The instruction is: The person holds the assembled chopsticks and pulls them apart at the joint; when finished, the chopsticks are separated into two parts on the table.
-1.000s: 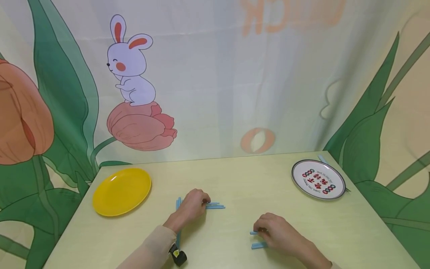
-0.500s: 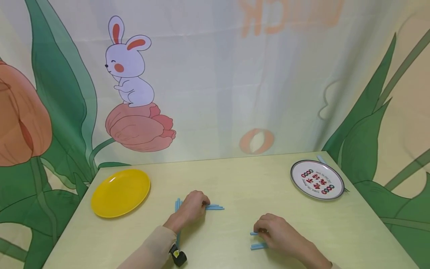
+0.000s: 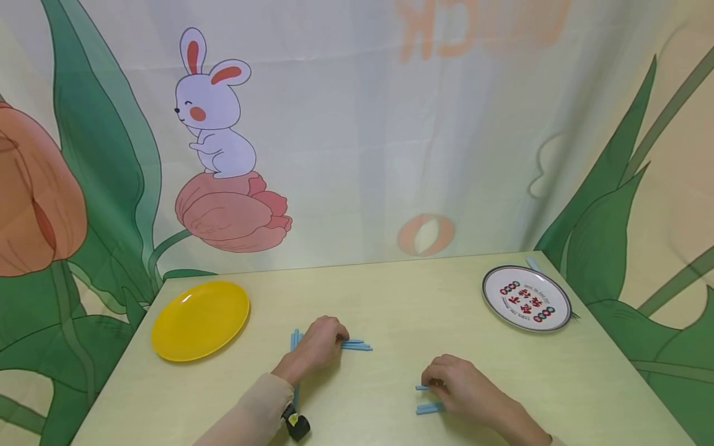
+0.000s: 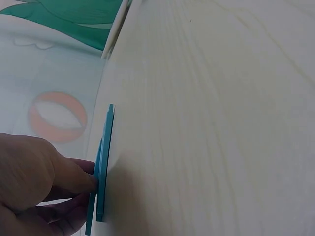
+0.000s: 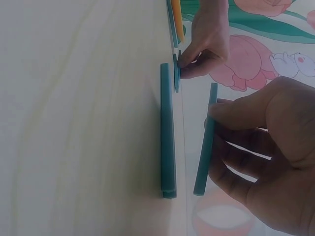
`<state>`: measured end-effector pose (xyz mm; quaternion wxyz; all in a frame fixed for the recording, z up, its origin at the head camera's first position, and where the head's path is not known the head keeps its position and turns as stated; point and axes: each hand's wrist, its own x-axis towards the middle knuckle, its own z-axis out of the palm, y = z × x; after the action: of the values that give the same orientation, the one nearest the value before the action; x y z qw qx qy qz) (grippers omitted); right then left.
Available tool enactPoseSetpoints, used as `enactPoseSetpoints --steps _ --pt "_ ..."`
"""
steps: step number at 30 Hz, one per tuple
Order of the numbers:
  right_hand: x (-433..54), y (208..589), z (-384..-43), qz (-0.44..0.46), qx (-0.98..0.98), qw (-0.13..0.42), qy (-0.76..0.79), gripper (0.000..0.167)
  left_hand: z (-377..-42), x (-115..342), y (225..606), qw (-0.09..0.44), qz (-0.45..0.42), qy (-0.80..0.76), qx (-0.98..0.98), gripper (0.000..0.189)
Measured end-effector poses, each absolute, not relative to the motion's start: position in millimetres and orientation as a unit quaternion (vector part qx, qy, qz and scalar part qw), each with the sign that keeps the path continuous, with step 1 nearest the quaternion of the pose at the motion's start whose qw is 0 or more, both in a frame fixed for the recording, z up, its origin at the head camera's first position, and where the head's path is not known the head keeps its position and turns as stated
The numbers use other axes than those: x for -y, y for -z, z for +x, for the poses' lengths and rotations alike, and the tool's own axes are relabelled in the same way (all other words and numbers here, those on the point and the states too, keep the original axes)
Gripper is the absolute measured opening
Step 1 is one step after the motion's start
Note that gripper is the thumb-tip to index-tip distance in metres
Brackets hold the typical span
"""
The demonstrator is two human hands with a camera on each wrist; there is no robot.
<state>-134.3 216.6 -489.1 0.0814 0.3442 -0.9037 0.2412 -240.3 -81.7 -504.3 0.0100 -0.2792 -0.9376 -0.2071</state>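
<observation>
My left hand (image 3: 320,342) pinches a thin blue stick (image 4: 92,211) between thumb and fingers, right alongside further blue sticks (image 3: 357,348) that lie crosswise on the table. More blue sticks (image 3: 295,341) run lengthwise beneath the left forearm, which partly hides them. At the right, my right hand (image 3: 463,384) holds one blue stick (image 5: 204,162) between its thumb and fingertips. In the right wrist view a gap shows between that stick and a pair of stacked blue sticks (image 5: 168,132) on the table, whose far part the hand covers in the head view.
A yellow plate (image 3: 201,322) lies at the back left of the pale wooden table (image 3: 379,297). At the back right is a white patterned plate (image 3: 527,298), with a pale blue strip (image 3: 533,264) behind it. A printed curtain (image 3: 346,155) hangs behind the table.
The right ends of the sticks at my left hand have shifted slightly toward the table's near side. My right hand has stayed in place with its stick.
</observation>
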Motion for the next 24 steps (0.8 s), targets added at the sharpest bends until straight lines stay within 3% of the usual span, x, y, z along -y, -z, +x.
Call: enactPoseSetpoints --steps 24 --pt "-215.8 491.5 -134.5 0.347 0.905 0.081 -0.234 0.017 -236.2 83.1 499.9 0.008 -0.293 0.193 0.936 0.019"
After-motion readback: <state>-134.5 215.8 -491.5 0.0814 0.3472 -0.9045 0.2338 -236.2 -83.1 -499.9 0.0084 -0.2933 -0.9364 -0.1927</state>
